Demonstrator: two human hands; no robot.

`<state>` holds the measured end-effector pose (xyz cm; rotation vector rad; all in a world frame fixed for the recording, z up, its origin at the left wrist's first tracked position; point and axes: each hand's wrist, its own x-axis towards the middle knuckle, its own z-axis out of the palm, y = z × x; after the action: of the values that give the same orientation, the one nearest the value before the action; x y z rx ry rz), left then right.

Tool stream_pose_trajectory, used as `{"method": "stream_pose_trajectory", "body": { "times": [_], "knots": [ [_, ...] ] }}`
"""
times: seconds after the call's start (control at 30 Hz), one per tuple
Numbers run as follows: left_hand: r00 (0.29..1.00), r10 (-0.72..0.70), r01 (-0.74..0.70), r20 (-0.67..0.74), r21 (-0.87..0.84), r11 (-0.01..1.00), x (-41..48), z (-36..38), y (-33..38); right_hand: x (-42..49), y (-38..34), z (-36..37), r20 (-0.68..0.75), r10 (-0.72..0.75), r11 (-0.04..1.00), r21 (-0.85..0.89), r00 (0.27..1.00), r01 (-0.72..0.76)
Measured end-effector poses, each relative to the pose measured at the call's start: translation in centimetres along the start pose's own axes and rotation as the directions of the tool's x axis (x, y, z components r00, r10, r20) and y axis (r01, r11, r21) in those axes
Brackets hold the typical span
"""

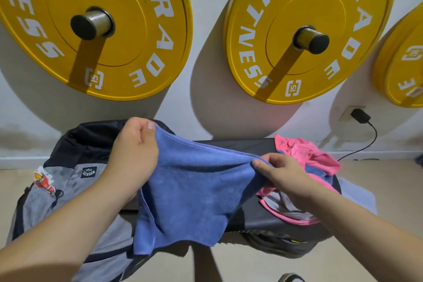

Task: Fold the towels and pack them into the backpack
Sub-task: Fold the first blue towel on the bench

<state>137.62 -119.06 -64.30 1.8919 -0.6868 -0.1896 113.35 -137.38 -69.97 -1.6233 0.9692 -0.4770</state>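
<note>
A blue towel hangs in the air in front of me, stretched along its top edge. My left hand pinches its upper left corner with thumb and curled fingers. My right hand pinches the upper right corner, lower than the left. A grey and black backpack lies at the left, behind and under my left arm, with a sticker patch on its front. A heap of pink towels, with a bit of blue and white cloth among them, lies on the black bench at the right.
Three yellow weight plates, such as the left one and the middle one, hang on pegs on the white wall. A black charger sits in a wall socket at the right, its cable trailing to the beige floor.
</note>
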Motion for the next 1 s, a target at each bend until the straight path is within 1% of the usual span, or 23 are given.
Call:
{"method": "stream_pose_trajectory", "body": {
  "times": [0.07, 0.1, 0.17, 0.23, 0.3, 0.4, 0.43, 0.47, 0.5, 0.57, 0.6, 0.67, 0.73, 0.8, 0.9, 0.97, 1.0],
  "knots": [
    [0.999, 0.015, -0.014, -0.028, 0.064, 0.998, 0.1, -0.1, -0.1, 0.2, -0.7, -0.4, -0.037, 0.029, 0.970, 0.241, 0.999, -0.019],
    [0.999, 0.034, -0.031, -0.032, 0.081, 0.996, 0.1, -0.1, 0.0, 0.4, -1.1, -0.6, -0.028, 0.039, 0.947, 0.321, 0.999, -0.028],
    [0.997, 0.074, -0.073, -0.014, 0.083, 0.994, 0.0, -0.1, 0.0, 0.5, -1.6, -1.1, -0.005, 0.049, 0.905, 0.424, 0.999, -0.042],
    [0.993, 0.102, -0.106, 0.054, 0.071, 0.992, -0.2, 0.0, -0.1, 0.6, -1.5, -1.3, -0.026, 0.058, 0.903, 0.427, 0.998, -0.042],
    [0.979, 0.066, -0.070, 0.191, 0.015, 0.997, -0.6, 0.2, -0.2, 0.8, -0.8, -1.2, -0.118, 0.100, 0.934, 0.354, 0.988, -0.052],
    [0.909, -0.039, 0.124, 0.416, -0.179, 0.976, -1.1, 0.1, -0.1, 1.0, 0.2, -1.7, -0.272, 0.122, 0.965, 0.258, 0.954, -0.050],
    [0.873, -0.057, 0.172, 0.485, -0.198, 0.965, -1.3, 0.1, 0.0, 1.0, 0.5, -2.0, -0.306, 0.135, 0.966, 0.254, 0.942, -0.056],
    [0.841, -0.067, 0.190, 0.537, -0.177, 0.966, -1.4, 0.1, -0.1, 1.0, 0.6, -2.2, -0.329, 0.145, 0.964, 0.259, 0.933, -0.059],
    [0.828, -0.073, 0.175, 0.557, -0.133, 0.975, -1.5, 0.1, -0.1, 1.0, 0.6, -2.4, -0.346, 0.149, 0.964, 0.259, 0.926, -0.058],
    [0.866, -0.072, 0.108, 0.495, -0.046, 0.993, -1.5, 0.3, -0.4, 1.0, 0.6, -2.7, -0.363, 0.143, 0.969, 0.241, 0.921, -0.056],
    [0.892, -0.077, 0.105, 0.446, -0.038, 0.994, -1.4, 0.4, -0.7, 1.0, 0.6, -2.8, -0.364, 0.138, 0.972, 0.228, 0.921, -0.055],
    [0.913, -0.117, 0.162, 0.390, -0.086, 0.983, -1.0, 0.4, -1.0, 0.9, 0.3, -2.6, -0.345, 0.133, 0.977, 0.205, 0.929, -0.064],
    [0.904, -0.166, 0.238, 0.394, -0.140, 0.961, -0.6, 0.5, -1.3, 0.7, 0.1, -2.6, -0.321, 0.127, 0.980, 0.185, 0.938, -0.069],
    [0.888, -0.214, 0.313, 0.408, -0.193, 0.930, -0.3, 0.5, -1.6, 0.7, 0.0, -2.7, -0.240, 0.146, 0.976, 0.194, 0.960, -0.099],
    [0.879, -0.291, 0.397, 0.378, -0.241, 0.886, 0.3, 0.6, -2.4, 0.4, -0.6, -2.8, -0.079, 0.209, 0.939, 0.294, 0.975, -0.177],
    [0.874, -0.350, 0.447, 0.337, -0.277, 0.851, 0.7, 0.6, -3.0, 0.1, -0.9, -3.2, -0.025, 0.234, 0.918, 0.335, 0.972, -0.212],
    [0.869, -0.377, 0.470, 0.322, -0.292, 0.833, 0.9, 0.5, -3.2, 0.1, -0.9, -3.2, -0.022, 0.238, 0.912, 0.348, 0.971, -0.216]
  ]
}}
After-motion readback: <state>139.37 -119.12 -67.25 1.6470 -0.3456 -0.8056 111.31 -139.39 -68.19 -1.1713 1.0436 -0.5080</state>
